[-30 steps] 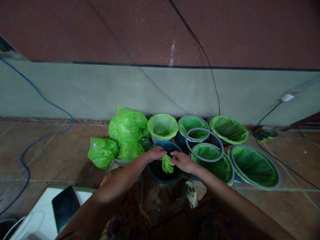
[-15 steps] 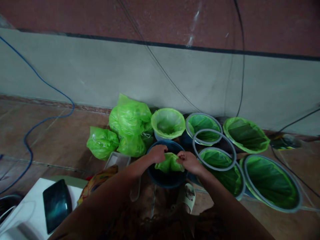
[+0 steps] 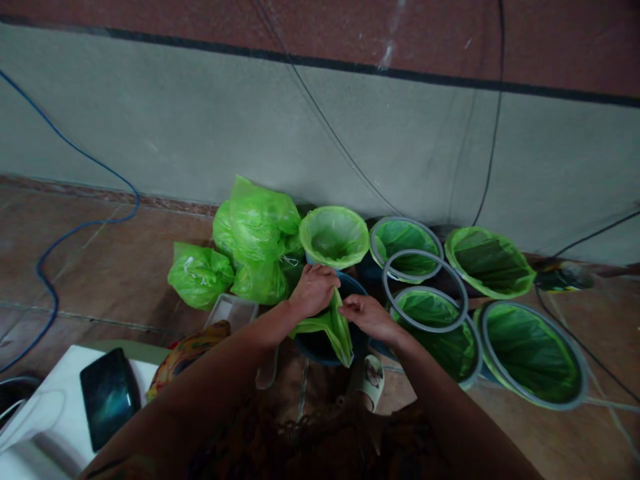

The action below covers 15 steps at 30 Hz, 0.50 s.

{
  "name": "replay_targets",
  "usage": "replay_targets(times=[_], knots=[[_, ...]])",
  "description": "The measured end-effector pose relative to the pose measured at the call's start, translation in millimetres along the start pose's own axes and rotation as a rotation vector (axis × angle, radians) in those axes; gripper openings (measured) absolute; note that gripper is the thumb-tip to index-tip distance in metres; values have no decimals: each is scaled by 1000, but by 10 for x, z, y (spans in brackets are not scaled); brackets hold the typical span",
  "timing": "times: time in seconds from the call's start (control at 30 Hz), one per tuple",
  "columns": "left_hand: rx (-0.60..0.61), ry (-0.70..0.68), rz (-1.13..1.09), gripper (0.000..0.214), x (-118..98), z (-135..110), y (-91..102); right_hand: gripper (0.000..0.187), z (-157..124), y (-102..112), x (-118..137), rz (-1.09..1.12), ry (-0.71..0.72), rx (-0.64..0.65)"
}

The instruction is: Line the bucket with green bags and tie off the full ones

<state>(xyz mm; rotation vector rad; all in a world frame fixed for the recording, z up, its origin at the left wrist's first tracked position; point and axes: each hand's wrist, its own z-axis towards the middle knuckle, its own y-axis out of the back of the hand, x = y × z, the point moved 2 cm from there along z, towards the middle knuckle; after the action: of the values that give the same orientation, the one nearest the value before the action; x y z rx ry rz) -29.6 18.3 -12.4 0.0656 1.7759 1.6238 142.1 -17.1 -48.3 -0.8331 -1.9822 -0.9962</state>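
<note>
A light green plastic bag (image 3: 339, 330) hangs partly folded over the mouth of a dark blue bin (image 3: 357, 285). My left hand (image 3: 316, 291) grips the bag's upper edge, its fingers closed around the film. Close by on the right, my right hand (image 3: 367, 315) has its fingertips pinched at the bag's edge. The bag's folds and my hands hide much of the bin's inside.
Green-lined bins (image 3: 336, 261) stand along the wall and to the right, several with grey rings. A loose grey ring (image 3: 465, 293) lies across two of them. Tied green bags (image 3: 260, 227) sit left. A tablet (image 3: 110, 397) rests on a white surface (image 3: 60, 380).
The bag has been lifted and pulled out of the bin's mouth, and now spreads over its front rim. My left hand has moved up; the view has shifted slightly.
</note>
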Motion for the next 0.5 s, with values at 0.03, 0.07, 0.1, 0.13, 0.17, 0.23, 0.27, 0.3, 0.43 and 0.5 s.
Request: replay_targets(times=[0.03, 0.07, 0.1, 0.13, 0.17, 0.23, 0.27, 0.3, 0.43, 0.5], knots=[[-26, 26, -12, 26, -9, -4, -8, 22, 15, -32, -12, 19, -26, -28], [-55, 68, -19, 31, -14, -9, -14, 22, 25, -54, -28, 52, -62, -61], [-78, 123, -22, 41, -13, -18, -20, 21, 30, -67, -44, 101, -102, -98], [-85, 190, -20, 52, -10, -30, -26, 20, 31, -69, -56, 169, -143, -137], [-60, 258, -17, 60, -4, -45, -37, 18, 28, -63, -60, 252, -183, -183], [117, 349, -18, 64, 3, -84, -75, 13, 16, -34, -42, 443, -236, -294], [247, 366, -25, 64, 2, -107, -101, 11, 10, -15, -22, 539, -243, -354], [383, 364, -34, 64, -3, -132, -126, 10, 5, 7, 1, 629, -242, -416], [765, 201, -89, 52, -42, -202, -183, 3, 7, 102, 46, 904, -256, -609], [871, 113, -127, 43, -64, -221, -192, 3, 18, 154, 21, 989, -289, -655]])
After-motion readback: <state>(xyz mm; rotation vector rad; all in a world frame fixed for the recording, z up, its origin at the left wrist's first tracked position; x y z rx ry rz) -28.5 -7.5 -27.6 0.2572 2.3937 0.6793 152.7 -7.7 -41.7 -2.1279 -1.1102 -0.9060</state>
